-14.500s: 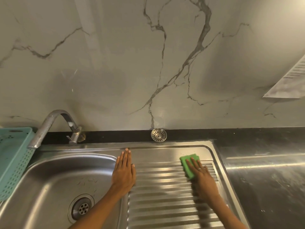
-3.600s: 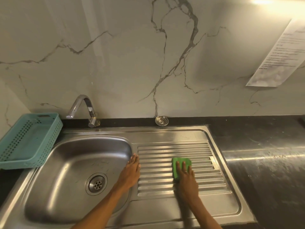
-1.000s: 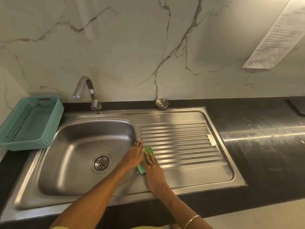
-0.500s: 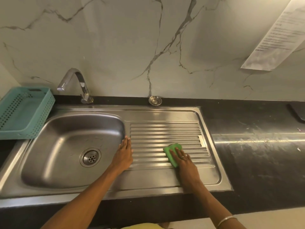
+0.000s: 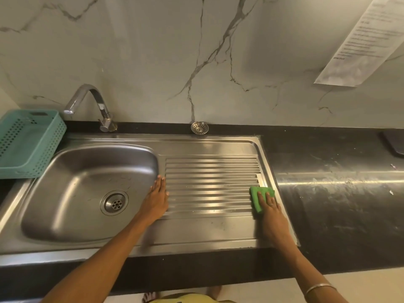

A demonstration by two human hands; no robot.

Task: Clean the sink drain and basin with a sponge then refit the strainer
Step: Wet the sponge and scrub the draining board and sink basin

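A steel sink has its basin (image 5: 72,182) on the left, with the bare drain (image 5: 114,202) in its floor. The ribbed drainboard (image 5: 209,171) lies to the right. My right hand (image 5: 271,213) presses a green sponge (image 5: 255,194) flat against the right end of the ribs. My left hand (image 5: 156,201) rests flat, fingers together, on the ridge between basin and drainboard, holding nothing. The round metal strainer (image 5: 199,127) leans against the wall on the black ledge behind the drainboard.
A curved tap (image 5: 87,101) stands behind the basin. A teal perforated basket (image 5: 28,138) sits at the left. Dark countertop (image 5: 338,193) stretches to the right, with a dark object (image 5: 394,144) at its far edge. A paper sheet (image 5: 369,40) hangs on the marble wall.
My right hand has slid the sponge rightward across the ribs, from the drainboard's left edge to its right end. The left hand stays on the ridge beside the basin.
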